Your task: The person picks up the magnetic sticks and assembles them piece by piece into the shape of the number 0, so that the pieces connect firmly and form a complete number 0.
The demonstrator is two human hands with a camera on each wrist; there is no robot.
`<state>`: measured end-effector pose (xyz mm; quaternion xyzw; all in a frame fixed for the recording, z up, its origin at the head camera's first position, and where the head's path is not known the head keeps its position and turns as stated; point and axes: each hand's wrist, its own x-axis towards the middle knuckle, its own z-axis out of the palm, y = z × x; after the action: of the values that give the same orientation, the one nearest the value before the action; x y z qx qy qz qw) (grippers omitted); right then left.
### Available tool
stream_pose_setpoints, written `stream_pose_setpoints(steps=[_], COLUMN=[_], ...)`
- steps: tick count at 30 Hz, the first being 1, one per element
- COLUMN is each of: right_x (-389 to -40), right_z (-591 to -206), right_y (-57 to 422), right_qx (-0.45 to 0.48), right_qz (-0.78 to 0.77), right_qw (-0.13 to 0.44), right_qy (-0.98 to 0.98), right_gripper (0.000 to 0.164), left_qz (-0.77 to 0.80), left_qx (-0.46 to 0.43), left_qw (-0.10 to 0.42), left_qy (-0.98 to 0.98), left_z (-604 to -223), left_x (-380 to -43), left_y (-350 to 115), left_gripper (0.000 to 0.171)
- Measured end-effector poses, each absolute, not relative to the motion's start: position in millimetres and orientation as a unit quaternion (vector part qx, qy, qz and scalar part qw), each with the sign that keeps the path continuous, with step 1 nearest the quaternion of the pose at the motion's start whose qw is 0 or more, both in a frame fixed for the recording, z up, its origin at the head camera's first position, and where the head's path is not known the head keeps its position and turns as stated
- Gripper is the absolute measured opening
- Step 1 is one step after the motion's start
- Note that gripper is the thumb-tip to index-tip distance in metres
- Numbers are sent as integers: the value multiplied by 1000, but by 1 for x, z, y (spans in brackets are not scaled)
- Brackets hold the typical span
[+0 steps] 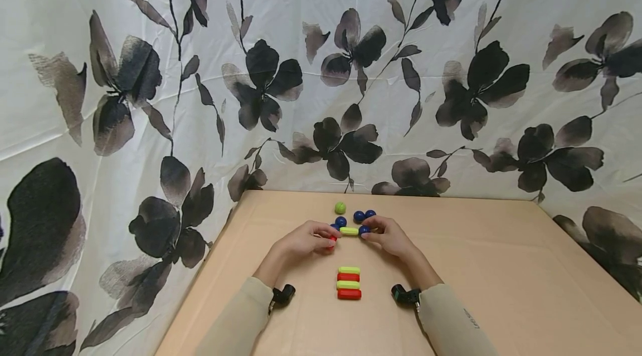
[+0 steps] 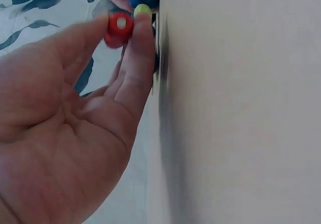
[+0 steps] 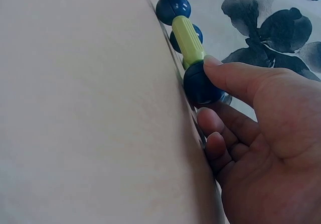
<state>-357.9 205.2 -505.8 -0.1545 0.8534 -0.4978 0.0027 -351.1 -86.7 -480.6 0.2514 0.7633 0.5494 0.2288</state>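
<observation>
My left hand [image 1: 307,238] pinches a red rod [image 2: 119,30] between thumb and fingers; a small pale square shows in its near end. A yellow-green ribbed rod [image 3: 188,39] lies across the space between the hands. Blue balls sit at both of its ends, the far one [image 3: 173,9] by my left fingers and the near one [image 3: 202,83] at the right. Thumb and fingers of my right hand [image 1: 393,238] grip that near ball. In the head view the red rod [image 1: 332,240] is mostly covered by the left fingers.
Just beyond the hands are a loose blue ball [image 1: 341,221], a pair of blue balls [image 1: 359,216] and a green ball [image 1: 340,208]. Nearer me, red and yellow-green rods [image 1: 349,284] lie in a row. A floral cloth [image 1: 311,100] hangs behind the table [image 1: 501,267].
</observation>
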Motion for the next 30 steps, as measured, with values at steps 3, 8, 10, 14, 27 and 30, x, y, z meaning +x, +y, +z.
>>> stream_pose_setpoints(steps=[3, 8, 10, 14, 27, 30], right_x=[-358, -357, -357, -358, -357, -357], right_z=[-506, -505, -505, -505, -505, -505], right_y=[205, 205, 205, 205, 205, 205], right_qx=[-152, -151, -151, -153, -157, -155], right_qz=[-495, -495, -495, -492, -493, -492], right_qw=[3, 1, 1, 1, -1, -1], right_qy=[855, 856, 856, 857, 856, 857], right_gripper=[26, 25, 25, 25, 25, 25], left_qz=[549, 543, 537, 525, 458, 455], left_qx=[245, 241, 240, 236, 236, 231], left_qw=[251, 247, 233, 212, 168, 168], left_qy=[759, 766, 774, 790, 841, 843], left_z=[-481, -481, -481, -483, -477, -476], left_x=[-352, -351, -351, -352, -344, -344], left_y=[-88, -86, -84, -80, -73, -73], left_gripper=[31, 28, 28, 26, 24, 24])
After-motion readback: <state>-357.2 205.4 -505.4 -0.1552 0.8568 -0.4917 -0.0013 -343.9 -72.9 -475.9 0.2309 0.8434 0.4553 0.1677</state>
